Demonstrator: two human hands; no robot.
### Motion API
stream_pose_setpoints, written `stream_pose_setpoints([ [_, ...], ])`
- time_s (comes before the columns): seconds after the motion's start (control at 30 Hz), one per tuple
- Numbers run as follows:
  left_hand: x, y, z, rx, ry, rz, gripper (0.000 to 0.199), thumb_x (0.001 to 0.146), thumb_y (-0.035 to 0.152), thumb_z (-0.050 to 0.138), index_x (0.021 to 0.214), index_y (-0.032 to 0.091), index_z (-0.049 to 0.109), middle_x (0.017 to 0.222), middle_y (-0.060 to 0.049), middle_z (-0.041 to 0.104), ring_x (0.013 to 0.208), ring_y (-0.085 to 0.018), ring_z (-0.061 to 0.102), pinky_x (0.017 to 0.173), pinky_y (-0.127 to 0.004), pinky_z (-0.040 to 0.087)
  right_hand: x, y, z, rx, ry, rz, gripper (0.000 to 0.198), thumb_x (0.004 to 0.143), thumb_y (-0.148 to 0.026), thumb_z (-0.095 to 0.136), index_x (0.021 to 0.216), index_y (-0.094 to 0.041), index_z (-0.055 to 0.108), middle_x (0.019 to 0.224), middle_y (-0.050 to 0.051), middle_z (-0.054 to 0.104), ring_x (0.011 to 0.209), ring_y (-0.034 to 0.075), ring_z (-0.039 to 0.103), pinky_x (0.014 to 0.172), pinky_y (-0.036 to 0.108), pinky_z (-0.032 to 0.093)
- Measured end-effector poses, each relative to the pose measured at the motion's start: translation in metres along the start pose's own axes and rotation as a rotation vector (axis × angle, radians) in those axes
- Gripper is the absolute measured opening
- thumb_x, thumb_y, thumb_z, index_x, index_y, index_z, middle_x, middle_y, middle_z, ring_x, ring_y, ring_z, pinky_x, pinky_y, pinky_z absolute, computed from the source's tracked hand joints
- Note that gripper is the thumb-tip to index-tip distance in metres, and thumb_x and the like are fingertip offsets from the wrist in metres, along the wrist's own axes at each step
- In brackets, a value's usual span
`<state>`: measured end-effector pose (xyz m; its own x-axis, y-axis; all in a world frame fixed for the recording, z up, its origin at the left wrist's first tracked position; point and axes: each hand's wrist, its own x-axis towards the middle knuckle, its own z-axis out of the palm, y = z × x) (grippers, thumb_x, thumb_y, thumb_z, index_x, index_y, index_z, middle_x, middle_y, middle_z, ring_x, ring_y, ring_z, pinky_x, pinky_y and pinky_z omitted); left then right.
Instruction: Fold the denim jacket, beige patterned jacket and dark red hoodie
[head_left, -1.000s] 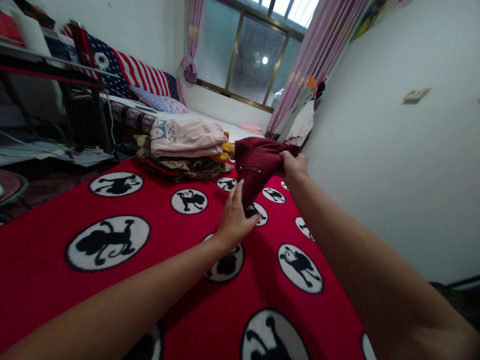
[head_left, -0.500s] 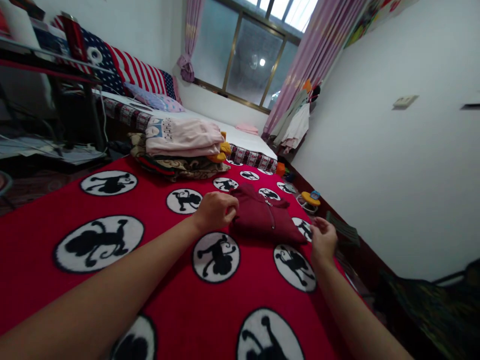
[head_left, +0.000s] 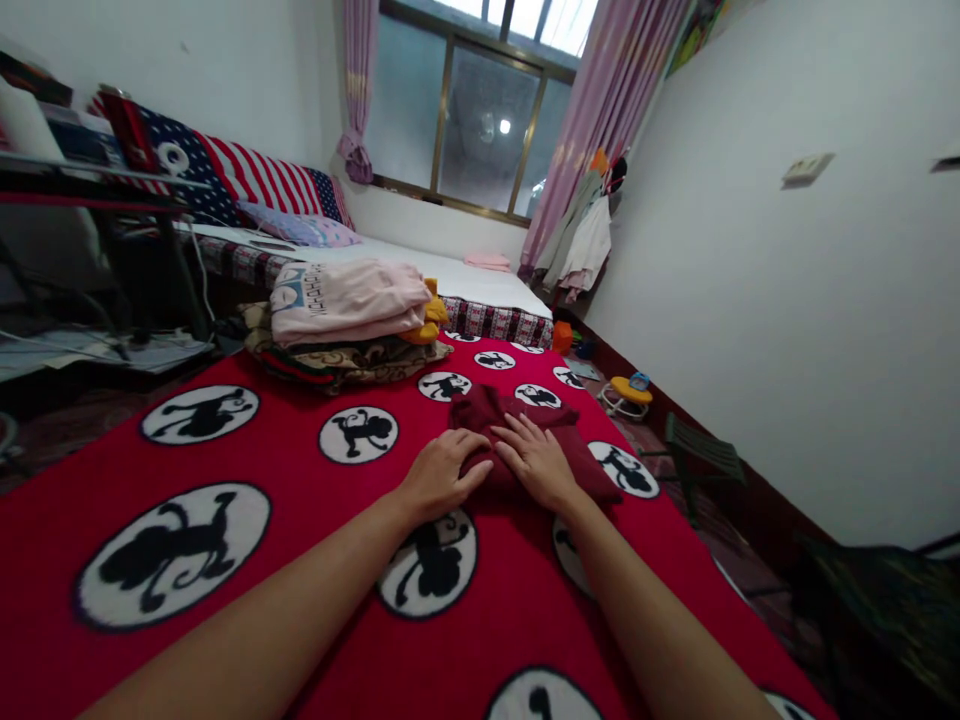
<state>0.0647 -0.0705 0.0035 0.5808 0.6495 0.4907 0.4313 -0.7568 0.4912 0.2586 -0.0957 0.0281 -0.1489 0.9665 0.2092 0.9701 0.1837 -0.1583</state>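
A dark red garment (head_left: 589, 462), folded into a compact bundle, lies on the red blanket (head_left: 315, 545) with its black-and-white monkey circles. My left hand (head_left: 448, 468) rests at the garment's left edge, fingers extended over it and thumb pointing right. Flat on the middle of the bundle is my right hand (head_left: 536, 460), its fingers spread. Both hands cover part of the garment, including its zip. Neither hand grips anything that I can see.
A stack of folded clothes, a pink top (head_left: 352, 300) uppermost, sits at the blanket's far left. Behind it is a bed (head_left: 420, 262) under the window. A desk (head_left: 90, 185) stands at left; a yellow stool (head_left: 631, 390) and a folding stool (head_left: 701, 450) are at right.
My right hand has moved left from beside the garment onto its top and flattened. My left hand has opened from a curled pose at its left edge. The view has shifted slightly.
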Motion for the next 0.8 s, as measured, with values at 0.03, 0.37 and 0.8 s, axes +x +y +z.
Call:
stream_pose_setpoints([
  [0.03,0.002,0.000,0.000,-0.006,0.011,0.001,0.028,0.092,0.033,0.051,0.115,0.019,0.061,0.116,-0.007,0.063,0.108,-0.024,0.057,0.096,-0.039,0.045,-0.002,-0.001,0.002,-0.022,0.035,0.005,0.043,0.099,-0.049,0.035,0.137,-0.036,0.052,0.153,-0.001,0.038,0.144,0.024,0.028,0.114,0.053,0.024],
  [0.37,0.002,0.002,0.000,-0.055,0.032,-0.014,0.016,0.083,0.019,0.054,0.099,0.020,0.057,0.106,-0.006,0.060,0.101,-0.023,0.055,0.091,-0.038,0.044,-0.013,-0.010,0.005,0.032,0.212,0.025,0.038,0.097,-0.043,0.044,0.130,-0.033,0.059,0.147,0.000,0.048,0.139,0.023,0.037,0.113,0.046,0.026],
  [0.8,0.004,-0.001,0.000,-0.150,0.088,-0.050,0.011,0.088,0.027,0.052,0.081,0.019,0.057,0.104,-0.007,0.061,0.102,-0.021,0.057,0.093,-0.036,0.044,-0.017,-0.003,0.007,0.275,0.424,0.015,0.023,0.092,-0.025,0.052,0.108,-0.023,0.068,0.124,0.003,0.066,0.119,0.020,0.056,0.108,0.038,0.036],
])
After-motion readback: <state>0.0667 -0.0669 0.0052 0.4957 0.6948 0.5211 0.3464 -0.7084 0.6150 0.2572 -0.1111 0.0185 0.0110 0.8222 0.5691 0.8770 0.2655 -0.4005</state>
